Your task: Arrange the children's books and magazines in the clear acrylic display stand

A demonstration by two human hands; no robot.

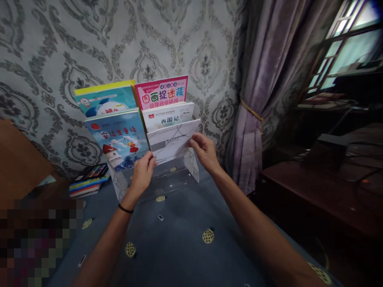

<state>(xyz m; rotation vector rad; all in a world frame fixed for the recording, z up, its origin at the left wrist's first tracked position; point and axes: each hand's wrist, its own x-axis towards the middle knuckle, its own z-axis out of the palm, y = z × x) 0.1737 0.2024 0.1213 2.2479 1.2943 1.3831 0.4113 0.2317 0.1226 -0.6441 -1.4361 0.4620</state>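
Both hands grip a white booklet with dark lines across its cover, tilted back in a clear tiered rack. My left hand is closed at its lower left corner, and my right hand pinches its right edge. Directly behind it stands a white book with black Chinese characters, and farther back a pink book. To the left, a blue storybook with a red-roofed tower leans in front of a teal book. A yellow edge shows behind the teal one.
A stack of books lies left of the rack on the blue patterned cloth. Brown cardboard is at the far left. A tied purple curtain hangs at right, beside a dark red table.
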